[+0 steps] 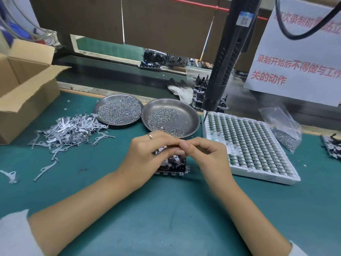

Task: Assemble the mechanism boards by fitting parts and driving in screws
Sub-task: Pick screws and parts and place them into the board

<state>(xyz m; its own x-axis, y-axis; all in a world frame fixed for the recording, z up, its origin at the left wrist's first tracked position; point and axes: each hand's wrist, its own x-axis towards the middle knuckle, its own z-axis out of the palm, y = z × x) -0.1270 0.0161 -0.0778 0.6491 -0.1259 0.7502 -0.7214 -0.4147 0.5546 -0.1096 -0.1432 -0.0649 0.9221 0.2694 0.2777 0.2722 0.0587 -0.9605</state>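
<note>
A worker's two bare hands meet over a mechanism board lying flat on the green bench mat, near the centre of the scene and just near of two steel dishes of screws. The left hand arches over the board's left part, a ring on one finger, its fingers curled down onto the work; what they hold is hidden. The right hand comes in from the right, thumb and forefinger pressed together as if pinching something small, though the piece itself is too blurred to name. Judged from this, a part or screw is being seated; doing it well likely means steadying the board with the left hand and setting the piece squarely before reaching for the electric screwdriver hanging at far right. Both forearms rest low, angled inward from the near edge. A heap of metal levers lies to the left, a white tray of small components to the right.
</note>
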